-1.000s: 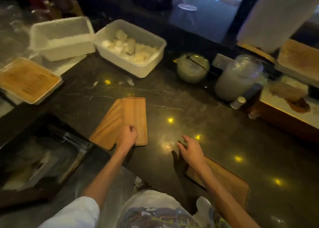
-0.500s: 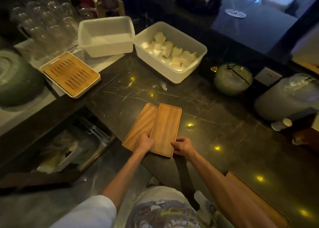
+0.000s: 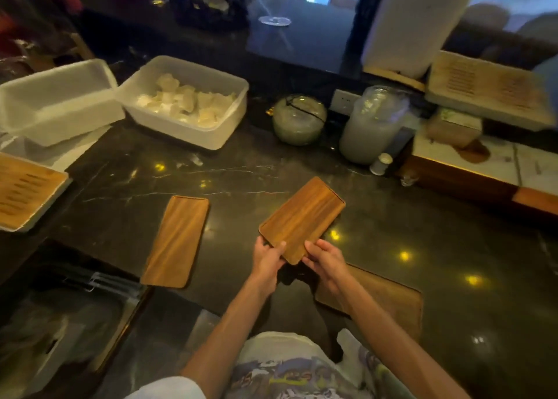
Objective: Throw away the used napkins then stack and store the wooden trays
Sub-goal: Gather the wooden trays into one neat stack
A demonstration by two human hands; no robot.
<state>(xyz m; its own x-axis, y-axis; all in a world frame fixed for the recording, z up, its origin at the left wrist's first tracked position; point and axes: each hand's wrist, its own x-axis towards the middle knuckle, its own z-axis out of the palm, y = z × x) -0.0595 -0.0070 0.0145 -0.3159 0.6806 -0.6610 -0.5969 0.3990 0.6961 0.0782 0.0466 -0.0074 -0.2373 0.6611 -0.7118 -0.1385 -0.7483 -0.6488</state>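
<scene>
both hands, left hand [image 3: 267, 260] and right hand [image 3: 324, 261], are gripping the near end of one wooden tray [image 3: 302, 219] above the dark marble counter [image 3: 422, 247]; a second wooden tray [image 3: 176, 241] is lying flat to its left, well apart.

Table [image 3: 453, 247]: dark stone with pale veins, spotted with lamp reflections.
Left tub [image 3: 57, 103]: white plastic, at the far left of the table.
Second tub [image 3: 169, 127]: white, just beside the first, holding pale crumpled pieces too blurred to name.
Round jar [image 3: 299, 119]: glass with a wire clasp, near the back wall.
Tall jar [image 3: 373, 127]: cloudy, right of the round jar.
Small bottle [image 3: 381, 163]: white, at the tall jar's foot.
Socket [image 3: 342, 101]: pale plate on the wall between the jars.
Slatted board [image 3: 24, 193]: white-framed, at the left edge.
Glass foot [image 3: 274, 21]: on the far ledge.
</scene>
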